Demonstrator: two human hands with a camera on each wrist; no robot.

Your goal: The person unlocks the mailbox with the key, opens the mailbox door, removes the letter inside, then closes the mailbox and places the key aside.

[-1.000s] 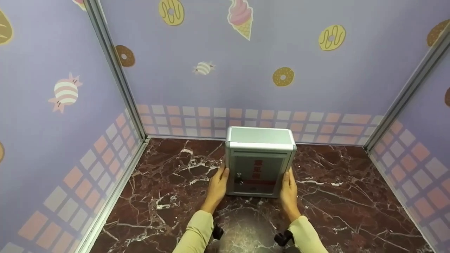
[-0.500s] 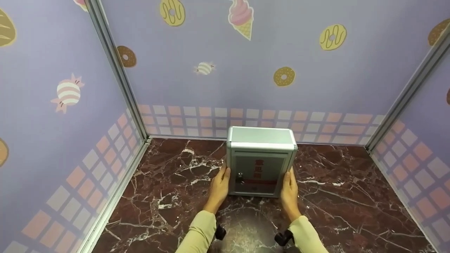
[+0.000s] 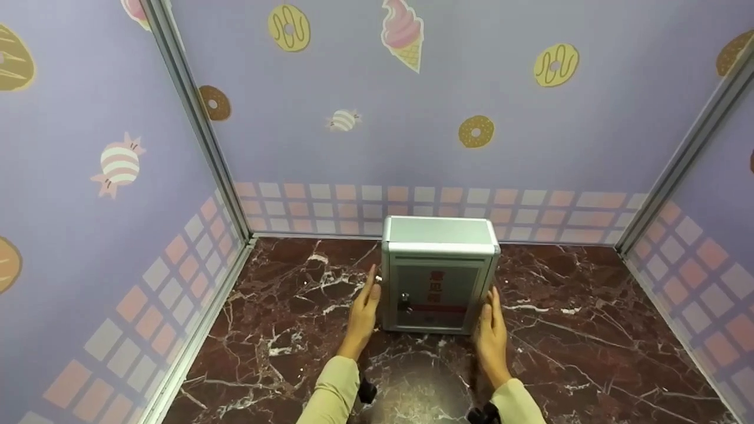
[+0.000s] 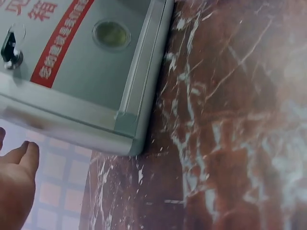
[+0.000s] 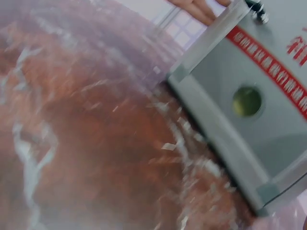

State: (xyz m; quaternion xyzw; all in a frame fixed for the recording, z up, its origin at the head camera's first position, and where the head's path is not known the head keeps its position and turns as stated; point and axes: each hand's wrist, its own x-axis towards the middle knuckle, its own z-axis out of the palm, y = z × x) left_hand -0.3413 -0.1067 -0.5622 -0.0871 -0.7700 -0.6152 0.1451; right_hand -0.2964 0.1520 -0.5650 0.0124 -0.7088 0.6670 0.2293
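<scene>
A silver metal suggestion box (image 3: 439, 294) stands upright on the dark red marble surface (image 3: 283, 353), with red lettering and a red stripe on its front. A key (image 4: 9, 48) sits in the lock at the left of that front. My left hand (image 3: 360, 318) is beside the box's left side, its fingers straight and a narrow gap showing between them and the box. By the lower right side, my right hand (image 3: 493, 335) has its fingers extended, with the fingertips right at the edge. Near the bottom of the front, a round greenish window (image 4: 112, 35) shows in the left wrist view.
A lilac back wall (image 3: 383, 153) with painted sweets rises behind the box. Side walls flank the surface, joined by grey metal posts (image 3: 200, 129). Black wrist mounts (image 3: 366, 390) hang under the cream sleeves (image 3: 333, 386).
Both hands held the box's sides before; now they have loosened and moved outward, the right one also slightly back. The box keeps its place; the head view has shifted slightly.
</scene>
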